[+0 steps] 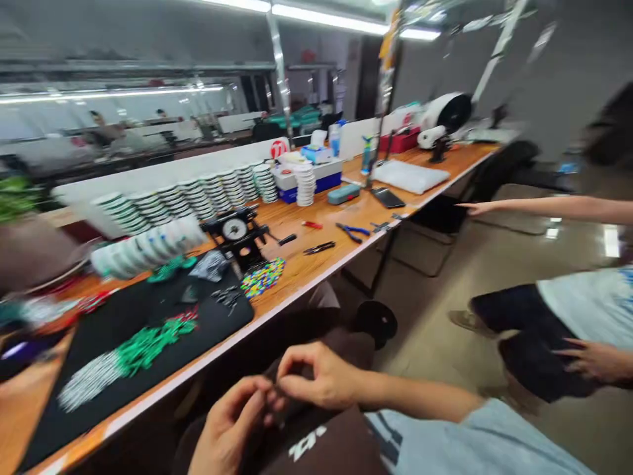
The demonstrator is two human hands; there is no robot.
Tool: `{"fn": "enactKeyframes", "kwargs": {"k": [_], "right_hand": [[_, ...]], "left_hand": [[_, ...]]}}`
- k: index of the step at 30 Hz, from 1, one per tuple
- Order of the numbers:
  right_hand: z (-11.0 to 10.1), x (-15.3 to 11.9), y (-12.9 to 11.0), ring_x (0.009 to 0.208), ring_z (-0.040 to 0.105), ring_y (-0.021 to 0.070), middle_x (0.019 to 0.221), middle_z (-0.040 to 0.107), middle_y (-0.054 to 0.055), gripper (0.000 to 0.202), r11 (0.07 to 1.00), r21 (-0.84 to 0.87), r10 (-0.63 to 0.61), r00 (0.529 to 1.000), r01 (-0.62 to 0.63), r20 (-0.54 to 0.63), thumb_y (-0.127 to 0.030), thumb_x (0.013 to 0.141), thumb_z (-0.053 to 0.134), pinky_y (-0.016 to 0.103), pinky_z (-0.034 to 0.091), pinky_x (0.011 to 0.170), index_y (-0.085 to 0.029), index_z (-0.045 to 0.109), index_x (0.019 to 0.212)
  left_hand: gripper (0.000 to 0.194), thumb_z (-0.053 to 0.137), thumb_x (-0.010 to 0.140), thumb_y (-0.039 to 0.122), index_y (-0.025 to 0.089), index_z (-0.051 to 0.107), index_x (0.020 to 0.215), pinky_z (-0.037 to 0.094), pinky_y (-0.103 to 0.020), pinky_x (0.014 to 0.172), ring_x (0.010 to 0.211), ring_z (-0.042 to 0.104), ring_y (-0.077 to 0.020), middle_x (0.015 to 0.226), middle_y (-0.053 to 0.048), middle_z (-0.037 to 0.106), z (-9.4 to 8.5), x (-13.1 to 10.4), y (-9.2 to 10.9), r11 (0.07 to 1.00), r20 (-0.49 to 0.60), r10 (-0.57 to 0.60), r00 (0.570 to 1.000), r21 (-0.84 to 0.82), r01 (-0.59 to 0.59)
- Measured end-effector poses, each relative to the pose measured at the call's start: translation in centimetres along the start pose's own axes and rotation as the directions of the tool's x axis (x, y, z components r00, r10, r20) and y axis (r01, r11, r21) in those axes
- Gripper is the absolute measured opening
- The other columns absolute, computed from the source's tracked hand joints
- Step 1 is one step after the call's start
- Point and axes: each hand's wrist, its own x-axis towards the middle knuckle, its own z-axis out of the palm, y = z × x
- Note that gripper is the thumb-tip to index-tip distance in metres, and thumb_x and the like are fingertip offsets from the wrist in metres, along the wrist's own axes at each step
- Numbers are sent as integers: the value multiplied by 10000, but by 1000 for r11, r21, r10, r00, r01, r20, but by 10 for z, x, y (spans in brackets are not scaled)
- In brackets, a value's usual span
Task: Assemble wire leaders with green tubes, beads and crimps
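Over my lap, close to the brown apron [341, 442], my two hands meet fingertip to fingertip. My left hand [232, 419] is closed in a pinch, and so is my right hand [319, 377]. Whatever lies between the fingers is too small and blurred to make out. Left of my hands, on the bench, is a black mat [163, 369] bearing a bundle of green pieces [146, 349] with pale silvery ends and a few red ones. Small dark parts [227, 297] lie at the mat's right end.
On the wooden bench [281, 264] stand a black hand-cranked device [240, 234], stacked white spools [198, 198], colourful beads [264, 277] and blue-handled pliers [353, 231]. A black stool [376, 323] is below. At right, a person's arm [544, 206] reaches toward the bench; another hand [593, 359] rests lower.
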Motion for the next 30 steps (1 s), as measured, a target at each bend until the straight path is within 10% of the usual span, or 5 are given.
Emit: {"fn": "enactKeyframes", "kwargs": {"k": [11, 30], "right_hand": [[3, -6, -9, 761, 611, 155, 831, 681, 27, 81, 994, 14, 105, 994, -106, 37, -232, 844, 604, 229, 459, 622, -170, 652, 866], [5, -7, -8, 637, 537, 116, 739, 614, -1, 62, 981, -189, 55, 995, -38, 86, -186, 857, 542, 192, 410, 526, -176, 582, 810]], "left_hand": [[275, 844, 781, 387, 171, 712, 887, 511, -182, 649, 733, 658, -123, 793, -23, 695, 1, -3, -17, 962, 98, 67, 993, -269, -38], [296, 813, 807, 431, 154, 715, 847, 472, -182, 614, 696, 654, -116, 785, -19, 675, -1, -3, -27, 967, 128, 95, 987, -249, -61]]}}
